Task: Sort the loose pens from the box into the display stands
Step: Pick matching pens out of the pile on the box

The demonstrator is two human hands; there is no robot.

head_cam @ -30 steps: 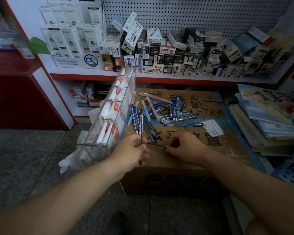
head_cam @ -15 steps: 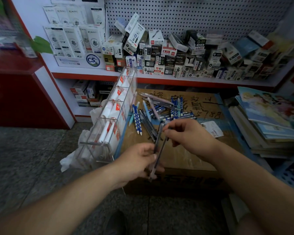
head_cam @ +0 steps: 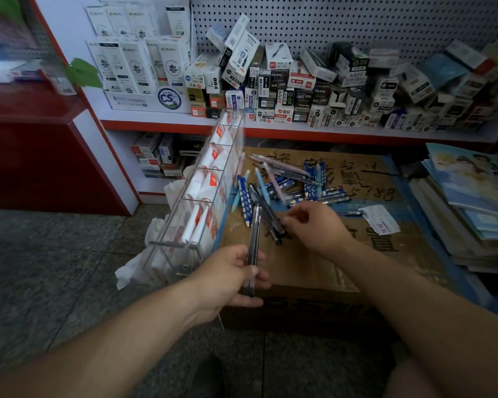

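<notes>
A heap of loose pens (head_cam: 288, 182), blue, pink and dark, lies on top of a brown cardboard box (head_cam: 314, 277). My left hand (head_cam: 227, 280) grips a small bundle of dark pens (head_cam: 253, 242) upright near the box's front left corner. My right hand (head_cam: 314, 225) hovers over several dark pens (head_cam: 266, 214) lying on the box, its fingers loosely curled with nothing seen in them. A clear acrylic display stand (head_cam: 204, 193) with several compartments leans along the box's left side, holding white and red packets.
A red-edged shelf (head_cam: 299, 130) behind carries many small pen boxes under a pegboard. A stack of notebooks (head_cam: 472, 196) lies at the right. A white paper label (head_cam: 381, 219) rests on the box. Crumpled white plastic (head_cam: 133, 268) sits beside the stand on the tiled floor.
My right hand passed a dark pen into the bundle in my left hand, let go, and moved back over the dark pens on the box. My left hand rose slightly.
</notes>
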